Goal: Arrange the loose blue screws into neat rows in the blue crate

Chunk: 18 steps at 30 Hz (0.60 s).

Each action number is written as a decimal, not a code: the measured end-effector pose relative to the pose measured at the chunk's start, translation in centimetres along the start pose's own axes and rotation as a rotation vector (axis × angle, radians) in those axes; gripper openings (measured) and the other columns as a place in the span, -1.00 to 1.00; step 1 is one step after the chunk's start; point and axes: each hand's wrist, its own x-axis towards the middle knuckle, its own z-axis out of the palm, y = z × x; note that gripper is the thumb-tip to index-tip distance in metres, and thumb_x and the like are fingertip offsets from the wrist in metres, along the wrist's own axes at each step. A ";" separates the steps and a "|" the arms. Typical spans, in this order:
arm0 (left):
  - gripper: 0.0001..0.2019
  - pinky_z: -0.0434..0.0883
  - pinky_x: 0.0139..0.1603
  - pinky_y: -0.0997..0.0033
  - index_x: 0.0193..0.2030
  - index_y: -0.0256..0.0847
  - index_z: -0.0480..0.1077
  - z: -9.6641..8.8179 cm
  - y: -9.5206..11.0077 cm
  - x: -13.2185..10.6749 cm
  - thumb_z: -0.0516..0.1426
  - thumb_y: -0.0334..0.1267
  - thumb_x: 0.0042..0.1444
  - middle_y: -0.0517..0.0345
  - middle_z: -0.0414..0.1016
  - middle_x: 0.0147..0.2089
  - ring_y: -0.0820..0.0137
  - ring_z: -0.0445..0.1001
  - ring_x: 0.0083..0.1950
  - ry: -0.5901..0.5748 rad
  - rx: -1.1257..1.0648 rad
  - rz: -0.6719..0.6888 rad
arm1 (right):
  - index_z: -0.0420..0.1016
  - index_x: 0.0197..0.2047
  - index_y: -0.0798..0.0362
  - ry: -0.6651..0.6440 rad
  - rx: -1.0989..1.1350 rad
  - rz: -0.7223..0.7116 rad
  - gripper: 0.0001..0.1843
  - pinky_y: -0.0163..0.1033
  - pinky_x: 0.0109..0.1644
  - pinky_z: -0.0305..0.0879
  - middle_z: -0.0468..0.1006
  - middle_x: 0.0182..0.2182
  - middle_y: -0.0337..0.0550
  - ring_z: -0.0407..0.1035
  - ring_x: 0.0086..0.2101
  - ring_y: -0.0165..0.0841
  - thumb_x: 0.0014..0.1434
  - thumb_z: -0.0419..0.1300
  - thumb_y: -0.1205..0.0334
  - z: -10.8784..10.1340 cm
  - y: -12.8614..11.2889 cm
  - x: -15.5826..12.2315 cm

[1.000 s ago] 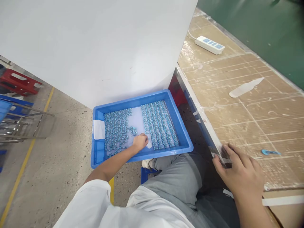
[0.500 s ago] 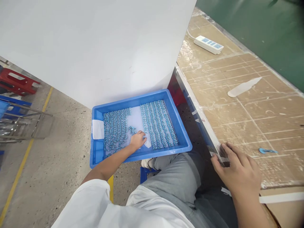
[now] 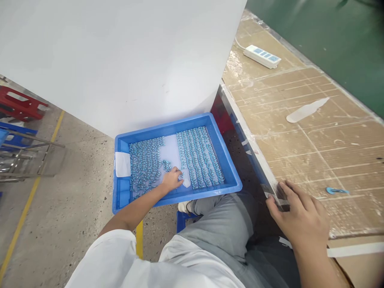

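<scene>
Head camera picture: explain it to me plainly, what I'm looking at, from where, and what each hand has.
The view comes from a camera worn on a seated person's head, looking down past their white sleeve and grey trousers. The left hand reaches into a blue tray on the floor, fingers curled on small blue parts that lie in rows on the right and in a loose pile on the left. Whether it has gripped one is too small to tell. The right hand rests flat on the edge of a cardboard-covered table. A white power strip and one small blue piece lie there.

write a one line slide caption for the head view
Left hand picks among small blue parts in a blue tray; right hand rests on the cardboard-topped table edge.
</scene>
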 end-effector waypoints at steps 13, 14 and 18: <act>-0.70 0.41 0.04 0.30 0.10 -0.13 0.42 -0.5 0.8 0.1 0.07 -0.15 0.29 0.03 0.44 0.11 0.28 0.48 0.06 -0.030 -0.066 -0.072 | 0.42 0.18 0.07 0.042 -0.024 -0.026 -0.45 0.04 0.06 0.31 0.50 0.13 0.00 0.46 -0.05 -0.01 0.14 0.30 0.15 0.1 0.1 0.1; -0.71 0.41 0.04 0.32 0.10 -0.13 0.42 -0.4 0.7 0.2 0.09 -0.17 0.28 0.04 0.46 0.10 0.29 0.48 0.06 -0.024 -0.080 -0.080 | 0.42 0.18 0.07 0.041 -0.026 -0.028 -0.45 0.04 0.07 0.31 0.50 0.13 0.01 0.46 -0.05 -0.02 0.13 0.30 0.15 0.1 0.1 0.1; -0.75 0.40 0.03 0.38 0.05 -0.12 0.45 -0.1 0.5 0.4 0.12 -0.21 0.26 0.10 0.53 0.02 0.32 0.49 0.06 0.015 -0.108 -0.075 | 0.43 0.18 0.10 0.038 -0.033 -0.033 -0.45 0.03 0.08 0.32 0.50 0.13 0.02 0.46 -0.04 -0.01 0.13 0.31 0.15 0.1 0.2 0.1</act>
